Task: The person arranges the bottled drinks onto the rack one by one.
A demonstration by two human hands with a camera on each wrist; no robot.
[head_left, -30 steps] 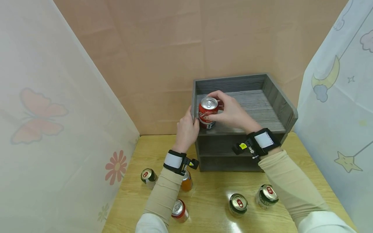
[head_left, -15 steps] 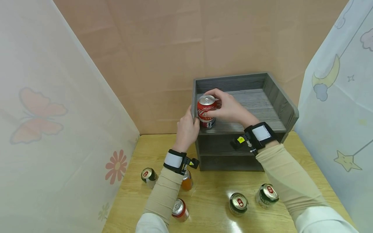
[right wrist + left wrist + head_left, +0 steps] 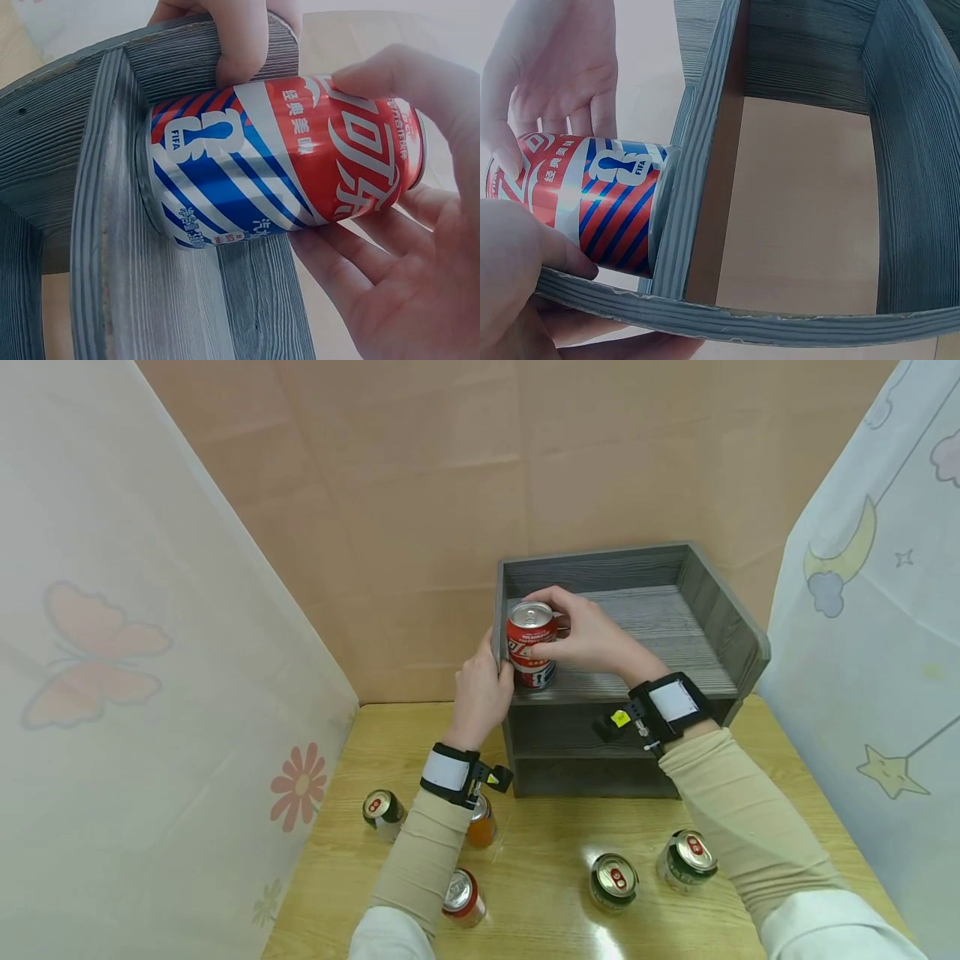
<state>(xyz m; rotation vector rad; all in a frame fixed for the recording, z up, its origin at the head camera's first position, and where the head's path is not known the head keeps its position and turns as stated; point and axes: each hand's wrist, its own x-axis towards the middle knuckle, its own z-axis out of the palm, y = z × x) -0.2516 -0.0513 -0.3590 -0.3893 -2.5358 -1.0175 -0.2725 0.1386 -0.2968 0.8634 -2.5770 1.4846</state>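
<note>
A red soda can point(image 3: 531, 647) with blue and white stripes stands upright on the top shelf of a grey wooden rack point(image 3: 660, 635), in the front left corner. My right hand point(image 3: 588, 639) holds it from the right, thumb in front and fingers behind, as the right wrist view shows on the can point(image 3: 285, 157). My left hand point(image 3: 482, 697) grips the rack's left side panel, its thumb inside the panel close to the can's base point(image 3: 622, 210) and its other fingers outside.
Left of the rack's front stand a dark green can point(image 3: 382, 814), an orange can point(image 3: 482, 827) and another red can point(image 3: 463, 900), partly behind the left sleeve. Two more green cans point(image 3: 613, 883) stand at the front right. Fabric walls point(image 3: 187, 652) flank the wooden table point(image 3: 540, 860).
The red soda can has shifted slightly left and back in my right hand, up to the rack's left side. My left hand keeps its hold on the panel.
</note>
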